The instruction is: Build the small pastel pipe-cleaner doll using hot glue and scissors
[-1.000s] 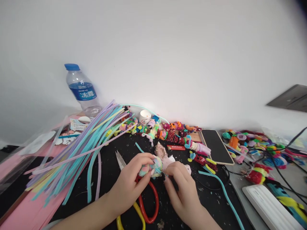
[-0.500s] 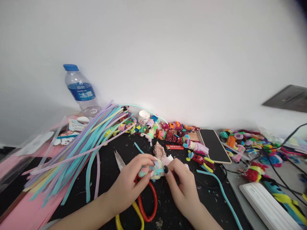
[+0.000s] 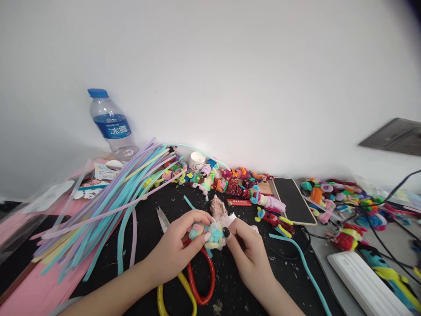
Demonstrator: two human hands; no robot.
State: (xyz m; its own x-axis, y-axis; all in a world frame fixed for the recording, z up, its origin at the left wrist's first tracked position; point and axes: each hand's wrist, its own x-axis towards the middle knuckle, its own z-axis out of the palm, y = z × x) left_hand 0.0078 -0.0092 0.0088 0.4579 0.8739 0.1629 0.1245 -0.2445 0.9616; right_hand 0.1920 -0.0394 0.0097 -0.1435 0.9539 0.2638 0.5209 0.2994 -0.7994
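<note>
And there, a blue end (image 3: 209, 253) has just peeked out beneath the pastel pipe-cleaner piece (image 3: 215, 235), beside the scissors (image 3: 213, 281), so it's exposed! The left hand (image 3: 174, 248) has a narrow grip pinching the piece; the right hand (image 3: 251, 250) meets its edge, grip narrow, hold unclear.

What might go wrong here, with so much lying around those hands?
The open scissors lie right beneath the left hand, so a forearm might brush the blades. The bottle leans against the wall and might slip onto the fuzzy stems.
</note>
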